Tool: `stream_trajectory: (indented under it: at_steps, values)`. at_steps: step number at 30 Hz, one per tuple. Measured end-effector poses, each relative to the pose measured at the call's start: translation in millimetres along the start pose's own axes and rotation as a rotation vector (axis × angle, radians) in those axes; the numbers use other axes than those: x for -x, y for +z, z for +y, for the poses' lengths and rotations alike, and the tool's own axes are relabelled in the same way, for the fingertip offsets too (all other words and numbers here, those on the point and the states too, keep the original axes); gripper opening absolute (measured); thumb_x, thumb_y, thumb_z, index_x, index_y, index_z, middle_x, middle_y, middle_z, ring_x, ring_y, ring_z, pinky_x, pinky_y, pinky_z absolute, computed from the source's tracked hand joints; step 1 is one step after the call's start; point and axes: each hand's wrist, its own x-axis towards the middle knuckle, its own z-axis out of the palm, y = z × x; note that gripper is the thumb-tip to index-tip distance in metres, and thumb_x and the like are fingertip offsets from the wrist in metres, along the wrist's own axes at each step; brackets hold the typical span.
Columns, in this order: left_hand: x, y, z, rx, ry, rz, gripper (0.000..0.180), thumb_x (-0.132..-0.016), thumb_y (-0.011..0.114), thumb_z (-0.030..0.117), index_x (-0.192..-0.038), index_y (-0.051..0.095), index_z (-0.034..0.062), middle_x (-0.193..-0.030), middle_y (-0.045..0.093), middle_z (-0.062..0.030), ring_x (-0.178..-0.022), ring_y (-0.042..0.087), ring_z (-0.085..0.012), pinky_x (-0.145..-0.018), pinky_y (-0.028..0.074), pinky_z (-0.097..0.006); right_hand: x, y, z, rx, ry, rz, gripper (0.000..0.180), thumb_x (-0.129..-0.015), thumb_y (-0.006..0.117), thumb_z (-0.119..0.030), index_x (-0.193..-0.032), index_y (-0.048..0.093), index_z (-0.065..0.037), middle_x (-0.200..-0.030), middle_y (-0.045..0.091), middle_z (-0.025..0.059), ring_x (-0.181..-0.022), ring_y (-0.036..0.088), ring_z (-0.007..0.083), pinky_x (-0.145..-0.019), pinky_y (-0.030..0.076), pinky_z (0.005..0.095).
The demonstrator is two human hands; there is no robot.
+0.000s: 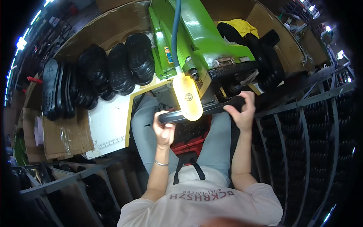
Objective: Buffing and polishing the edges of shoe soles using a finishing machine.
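Observation:
A long black shoe sole [172, 117] is held on edge across my lap, below the head of a green machine [206, 34]. Its left end is gripped by my left hand [164, 128], fingers curled round it. At the other end, my right hand [244, 109] pinches it between thumb and fingers, close to the machine's dark working part [230, 77]. A yellow lamp head [188, 96] on a grey cable hangs in front of the sole and hides its middle.
Stacks of black soles [140, 53] stand on the white tabletop [109, 123] at left. More black soles [270, 64] and a yellow cloth [242, 26] lie right of the machine. Cardboard [68, 138] surrounds the table. Metal racks [306, 151] flank me on both sides.

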Motion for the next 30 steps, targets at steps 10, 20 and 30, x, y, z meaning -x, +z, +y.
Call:
stream_trajectory:
  at_steps: [10, 20, 30]
  values:
    - [18, 10, 9, -0.794, 0.130, -0.100, 0.033, -0.088, 0.071, 0.028, -0.091, 0.054, 0.0001, -0.084, 0.053, -0.0038, -0.077, 0.052, -0.0109, -0.069, 0.045, -0.026, 79, 80, -18, -0.397, 0.145, -0.442, 0.067, -0.064, 0.085, -0.012, -0.123, 0.055, -0.001, -0.116, 0.057, 0.0112, -0.109, 0.056, 0.0253, -0.096, 0.043, 0.0354]
    - [4, 19, -4, -0.756, -0.133, -0.091, 0.011, -0.091, 0.059, 0.005, -0.082, 0.062, -0.0016, -0.078, 0.061, -0.0063, -0.065, 0.059, -0.0112, -0.061, 0.048, -0.024, 87, 70, 14, -0.881, 0.249, -0.363, 0.045, -0.067, 0.084, -0.008, -0.103, 0.058, -0.002, -0.099, 0.055, 0.0067, -0.093, 0.055, 0.0155, -0.086, 0.044, 0.0273]
    - [13, -42, 5, -1.634, 0.014, -0.071, 0.010, -0.085, 0.065, 0.012, -0.081, 0.067, 0.0029, -0.087, 0.063, -0.0102, -0.092, 0.056, -0.0272, -0.083, 0.043, -0.039, 72, 39, 42, -1.505, 0.469, -0.049, 0.059, -0.071, 0.082, -0.027, -0.119, 0.052, -0.014, -0.098, 0.052, 0.0012, -0.098, 0.052, 0.0191, -0.098, 0.043, 0.0440]
